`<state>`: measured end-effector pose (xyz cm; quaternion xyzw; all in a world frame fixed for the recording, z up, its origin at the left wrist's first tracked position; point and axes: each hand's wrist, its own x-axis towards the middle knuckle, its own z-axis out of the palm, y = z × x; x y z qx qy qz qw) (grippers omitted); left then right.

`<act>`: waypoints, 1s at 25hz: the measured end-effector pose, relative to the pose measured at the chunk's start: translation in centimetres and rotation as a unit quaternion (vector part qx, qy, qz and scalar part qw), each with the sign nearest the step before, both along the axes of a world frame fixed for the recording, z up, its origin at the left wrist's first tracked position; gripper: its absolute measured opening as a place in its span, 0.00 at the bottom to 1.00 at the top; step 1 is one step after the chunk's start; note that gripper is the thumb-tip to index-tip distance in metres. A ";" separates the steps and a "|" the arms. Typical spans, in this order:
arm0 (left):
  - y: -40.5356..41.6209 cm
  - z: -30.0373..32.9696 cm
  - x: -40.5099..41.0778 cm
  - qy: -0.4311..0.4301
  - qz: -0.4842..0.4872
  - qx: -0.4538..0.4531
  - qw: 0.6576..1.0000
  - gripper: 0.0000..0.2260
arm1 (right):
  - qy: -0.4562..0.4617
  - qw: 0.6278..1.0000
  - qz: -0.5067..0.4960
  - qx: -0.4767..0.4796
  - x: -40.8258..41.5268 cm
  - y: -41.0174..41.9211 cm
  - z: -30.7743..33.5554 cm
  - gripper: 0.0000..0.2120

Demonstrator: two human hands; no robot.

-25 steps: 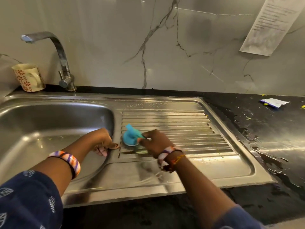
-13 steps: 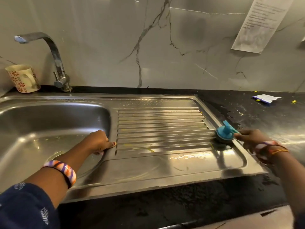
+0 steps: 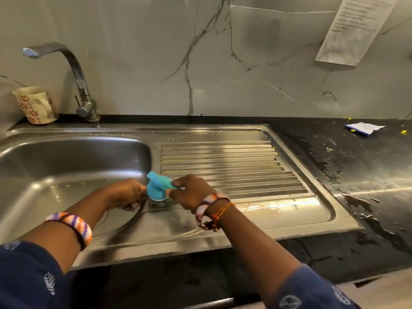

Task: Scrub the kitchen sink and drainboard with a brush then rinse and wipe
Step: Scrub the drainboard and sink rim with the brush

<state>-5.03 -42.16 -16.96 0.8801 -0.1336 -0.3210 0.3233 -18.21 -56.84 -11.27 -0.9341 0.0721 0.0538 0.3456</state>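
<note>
We were scrubbing the drainboard: right hand fingers pinching the brush, left hand gripping the sink rim. Next: far ridges, we judged.

**No legible text**

The white printed paper sheet stuck on the grey marble wall carries lines of print too blurred to read; the small white-and-blue packet on the black counter shows no legible wording
</note>
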 end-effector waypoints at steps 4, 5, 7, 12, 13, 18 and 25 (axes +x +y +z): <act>-0.1 0.4 -0.1 -0.022 -0.038 0.033 0.998 0.14 | 0.052 0.995 -0.028 0.076 -3.7 -3.8 1.3 0.13; -0.1 0.7 -0.1 -0.027 -0.049 0.038 0.998 0.14 | 0.067 0.993 -0.060 0.076 -5.3 -6.2 1.9 0.13; -0.2 0.9 -0.3 -0.031 -0.054 0.038 0.997 0.14 | 0.098 0.982 -0.148 0.057 -8.6 -11.9 2.7 0.13; -0.2 1.1 -0.8 -0.035 -0.061 0.043 0.997 0.16 | 0.093 0.916 -0.388 0.028 -15.4 -22.5 4.0 0.15; -0.2 1.0 -0.8 -0.036 -0.060 0.041 0.997 0.16 | 0.094 0.909 -0.403 0.047 -15.8 -22.6 4.1 0.15; -0.1 1.0 -0.6 -0.029 -0.062 0.035 0.997 0.15 | 0.114 0.954 -0.262 0.095 -11.2 -14.8 3.2 0.11; 0.6 0.7 -1.2 -0.017 -0.054 -0.019 0.998 0.18 | 0.011 1.000 -0.006 0.000 -1.6 0.1 0.1 0.15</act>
